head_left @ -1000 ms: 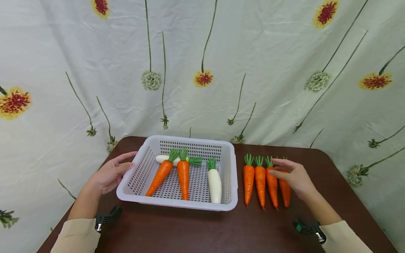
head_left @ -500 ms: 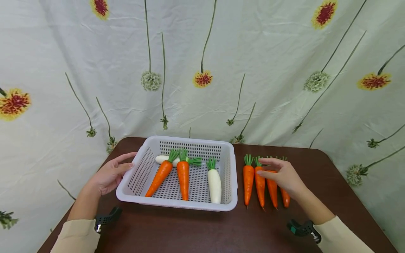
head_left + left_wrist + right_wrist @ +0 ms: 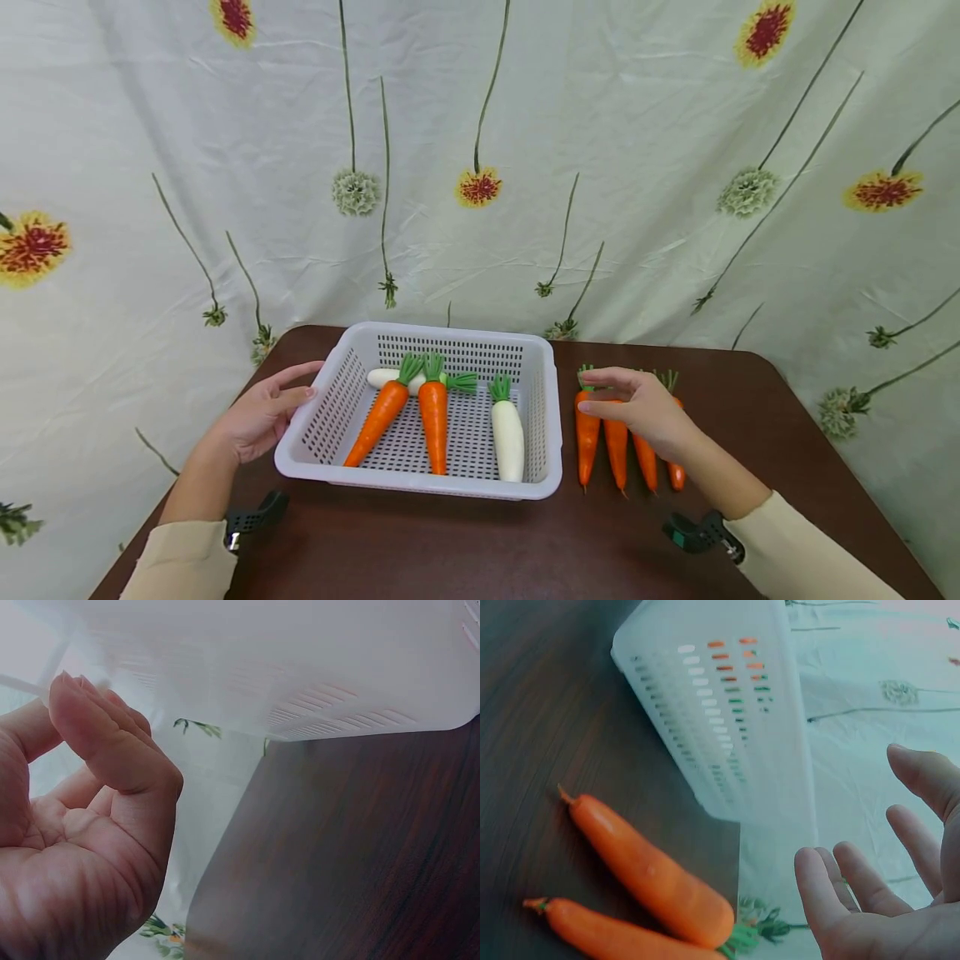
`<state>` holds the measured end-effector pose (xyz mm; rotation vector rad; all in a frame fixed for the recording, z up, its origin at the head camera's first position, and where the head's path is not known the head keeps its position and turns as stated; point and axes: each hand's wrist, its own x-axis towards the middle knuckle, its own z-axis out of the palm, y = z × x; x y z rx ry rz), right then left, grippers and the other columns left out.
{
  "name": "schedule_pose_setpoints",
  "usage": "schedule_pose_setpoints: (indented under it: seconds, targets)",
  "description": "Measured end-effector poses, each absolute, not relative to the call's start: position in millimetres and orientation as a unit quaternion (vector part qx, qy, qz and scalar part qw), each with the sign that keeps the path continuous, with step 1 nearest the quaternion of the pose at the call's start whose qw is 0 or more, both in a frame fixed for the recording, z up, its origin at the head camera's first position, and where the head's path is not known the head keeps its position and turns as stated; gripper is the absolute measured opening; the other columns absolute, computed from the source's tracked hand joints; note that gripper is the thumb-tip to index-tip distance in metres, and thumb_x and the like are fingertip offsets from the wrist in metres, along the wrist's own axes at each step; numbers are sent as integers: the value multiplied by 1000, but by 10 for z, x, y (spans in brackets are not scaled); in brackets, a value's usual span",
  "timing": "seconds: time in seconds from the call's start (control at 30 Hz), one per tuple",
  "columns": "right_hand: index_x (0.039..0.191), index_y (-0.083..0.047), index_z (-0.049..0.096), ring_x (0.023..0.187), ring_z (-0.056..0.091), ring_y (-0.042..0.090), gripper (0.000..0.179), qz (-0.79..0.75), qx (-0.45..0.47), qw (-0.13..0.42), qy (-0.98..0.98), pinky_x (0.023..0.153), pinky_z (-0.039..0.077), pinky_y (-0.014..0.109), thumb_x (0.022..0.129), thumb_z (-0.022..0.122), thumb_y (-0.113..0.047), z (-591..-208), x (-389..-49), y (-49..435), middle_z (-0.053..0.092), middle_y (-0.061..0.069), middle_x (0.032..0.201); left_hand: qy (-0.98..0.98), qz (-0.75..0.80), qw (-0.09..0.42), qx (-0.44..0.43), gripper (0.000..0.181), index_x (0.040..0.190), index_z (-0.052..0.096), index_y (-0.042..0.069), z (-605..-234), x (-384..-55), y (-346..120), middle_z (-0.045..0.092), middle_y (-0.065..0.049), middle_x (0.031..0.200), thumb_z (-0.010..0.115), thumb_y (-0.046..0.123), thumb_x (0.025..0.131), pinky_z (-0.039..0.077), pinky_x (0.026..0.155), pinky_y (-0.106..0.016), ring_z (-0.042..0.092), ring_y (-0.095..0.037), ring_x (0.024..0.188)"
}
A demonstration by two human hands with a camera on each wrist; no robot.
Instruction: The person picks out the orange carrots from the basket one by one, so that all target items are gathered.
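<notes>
In the head view a light grey slotted basket holds two carrots and two white radishes; one radish lies partly under the carrots' tops. My left hand grips the basket's left rim with thumb and fingers. Over a row of several carrots to the basket's right, my right hand hovers with fingers apart and nothing between them. Its fingertips are near the upper end of the leftmost carrot, and it hides parts of the others. The right wrist view shows that hand above two carrots.
A dark brown table carries everything. Behind it hangs a pale cloth printed with flowers. Each wrist wears a black strap.
My right hand has moved left along the carrot row, from the rightmost carrots to the leftmost one. The left hand, the basket and the carrots have stayed in place.
</notes>
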<state>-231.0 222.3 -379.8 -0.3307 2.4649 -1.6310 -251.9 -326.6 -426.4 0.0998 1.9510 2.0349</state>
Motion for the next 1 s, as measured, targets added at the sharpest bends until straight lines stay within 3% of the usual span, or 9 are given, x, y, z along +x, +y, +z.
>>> schedule_pose_setpoints:
  seconds: [0.13, 0.3, 0.6, 1.0]
  targets:
    - [137, -10, 65, 126, 64, 33, 53, -563, -115, 94, 813, 98, 57, 33, 89, 82, -24, -3780, -2333, 2136, 62, 15, 143, 682, 713, 160, 36, 57, 159, 30, 18, -4266, -2524, -3262, 73, 9, 117, 54, 18, 107, 62, 86, -53, 74, -19, 103]
    - [138, -4, 63, 123, 66, 32, 54, -588, -131, 109, 791, 96, 58, 30, 89, 81, -18, -3756, -2358, 2005, 62, 18, 141, 685, 710, 158, 36, 56, 159, 30, 19, -4254, -2522, -3256, 73, 9, 117, 53, 19, 107, 62, 86, -53, 74, -18, 103]
    - [136, -5, 64, 116, 67, 24, 53, -572, -138, 137, 797, 101, 57, 36, 89, 81, -19, -3688, -2434, 1773, 63, 17, 140, 688, 708, 158, 29, 59, 160, 29, 20, -4257, -2513, -3263, 72, 10, 118, 55, 20, 107, 62, 86, -53, 74, -17, 104]
    - [137, -10, 66, 124, 64, 27, 52, -554, -159, 163, 801, 106, 54, 43, 88, 82, -19, -3588, -2530, 1497, 63, 11, 143, 680, 715, 158, 33, 55, 158, 32, 20, -4257, -2514, -3261, 73, 9, 117, 54, 18, 107, 62, 86, -53, 74, -18, 103]
